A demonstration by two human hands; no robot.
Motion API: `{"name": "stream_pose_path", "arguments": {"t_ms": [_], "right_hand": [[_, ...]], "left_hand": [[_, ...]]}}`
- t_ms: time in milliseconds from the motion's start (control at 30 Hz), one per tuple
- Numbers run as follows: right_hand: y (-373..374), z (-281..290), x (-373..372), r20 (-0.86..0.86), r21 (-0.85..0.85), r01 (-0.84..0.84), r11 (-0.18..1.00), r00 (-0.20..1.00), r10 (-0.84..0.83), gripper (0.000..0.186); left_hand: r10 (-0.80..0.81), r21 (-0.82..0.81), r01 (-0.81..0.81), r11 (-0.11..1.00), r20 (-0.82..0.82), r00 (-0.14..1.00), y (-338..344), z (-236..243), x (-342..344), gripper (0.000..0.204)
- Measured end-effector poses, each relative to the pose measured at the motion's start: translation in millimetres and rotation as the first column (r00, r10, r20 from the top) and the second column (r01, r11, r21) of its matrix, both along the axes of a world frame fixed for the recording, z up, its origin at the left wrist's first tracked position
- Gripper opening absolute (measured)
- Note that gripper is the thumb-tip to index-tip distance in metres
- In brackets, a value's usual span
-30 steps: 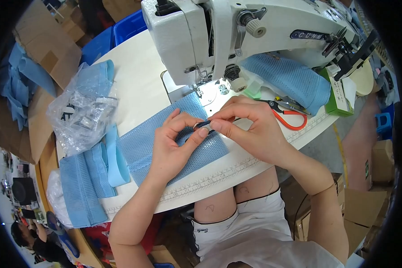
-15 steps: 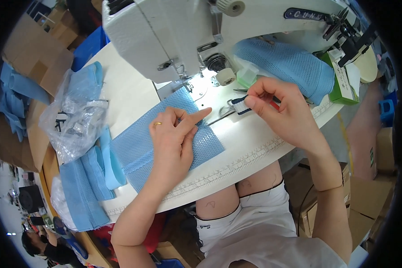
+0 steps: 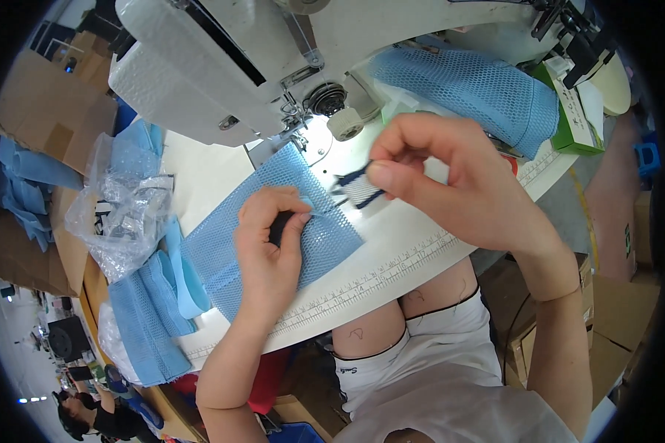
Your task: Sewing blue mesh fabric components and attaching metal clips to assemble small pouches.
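A flat piece of blue mesh fabric [image 3: 331,242] lies on the white sewing-machine table, its far corner close to the needle area of the sewing machine [image 3: 192,66]. My left hand [image 3: 268,232] rests over it, thumb and fingertips pinching up a small fold near its right edge. Between the thumb and fingers of my right hand [image 3: 451,181] is a short striped webbing strip [image 3: 361,190], white with navy edges. The strip is held just above the table by the mesh's right edge; its far end is blurred.
A rolled blue mesh piece [image 3: 473,92] and a green box [image 3: 569,122] lie at the right, under the machine arm. To the left are a clear plastic bag [image 3: 118,221] and folded blue mesh pieces [image 3: 144,317]. A printed ruler strip [image 3: 377,277] follows the table's front edge.
My left hand has gone from lying with its index finger extended to pinching the mesh. My right hand has brought the webbing strip left, nearer the mesh. The view has shifted slightly.
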State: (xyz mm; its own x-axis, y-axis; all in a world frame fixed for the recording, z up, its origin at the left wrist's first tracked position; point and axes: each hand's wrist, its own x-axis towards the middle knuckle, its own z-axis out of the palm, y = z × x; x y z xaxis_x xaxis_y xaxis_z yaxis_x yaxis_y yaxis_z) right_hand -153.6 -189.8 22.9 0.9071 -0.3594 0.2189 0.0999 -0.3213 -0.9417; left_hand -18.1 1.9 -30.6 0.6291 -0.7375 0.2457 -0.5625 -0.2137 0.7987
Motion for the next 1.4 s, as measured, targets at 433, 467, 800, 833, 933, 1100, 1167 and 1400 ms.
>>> {"name": "stream_pose_path", "arguments": {"t_ms": [433, 467, 800, 833, 933, 1100, 1167, 1400], "right_hand": [[-3.3, -36.7, 17.4, -0.240, -0.285, 0.095, 0.954, 0.956, -0.167, 0.015], [-5.9, -35.4, 15.0, -0.247, -0.298, 0.093, 0.950, 0.954, -0.171, 0.014], [-13.8, -24.2, 2.0, -0.297, -0.174, 0.032, 0.984, 0.951, -0.083, 0.016], [-13.6, -22.9, 1.2, -0.297, -0.174, 0.035, 0.984, 0.951, -0.086, 0.016], [-12.3, -20.1, 2.0, -0.282, -0.042, -0.026, 0.999, 0.959, 0.013, 0.012], [-6.0, -15.9, 14.0, -0.226, -0.098, -0.157, 0.983, 0.965, 0.131, 0.010], [0.9, -11.0, 19.7, -0.237, -0.058, -0.126, 0.990, 0.965, 0.108, 0.013], [6.0, -27.8, 27.8, -0.243, -0.443, 0.009, 0.897, 0.961, -0.130, 0.018]], "left_hand": [[-0.007, 0.024, 0.007, 1.000, -0.013, 1.000, 0.9, 5.2, -1.7, 0.015], [-0.072, 0.059, 0.066, 0.996, 0.114, 0.991, -1.3, 8.5, -2.2, 0.020], [-0.143, 0.108, 0.121, 0.987, 0.224, 0.964, -1.0, 11.5, -2.5, 0.017], [-0.146, 0.108, 0.124, 0.986, 0.224, 0.964, -1.4, 10.9, -2.0, 0.017], [-0.128, 0.099, 0.111, 0.989, 0.194, 0.973, -1.2, 8.5, -0.6, 0.013], [-0.103, 0.028, 0.099, 0.995, 0.181, 0.978, -0.1, 7.2, -0.4, 0.012], [-0.087, 0.017, 0.086, 0.996, 0.166, 0.982, 0.2, 7.0, -1.1, 0.012], [-0.004, -0.062, 0.009, 0.998, 0.081, 0.997, 1.5, 9.7, -3.9, 0.011]]}}
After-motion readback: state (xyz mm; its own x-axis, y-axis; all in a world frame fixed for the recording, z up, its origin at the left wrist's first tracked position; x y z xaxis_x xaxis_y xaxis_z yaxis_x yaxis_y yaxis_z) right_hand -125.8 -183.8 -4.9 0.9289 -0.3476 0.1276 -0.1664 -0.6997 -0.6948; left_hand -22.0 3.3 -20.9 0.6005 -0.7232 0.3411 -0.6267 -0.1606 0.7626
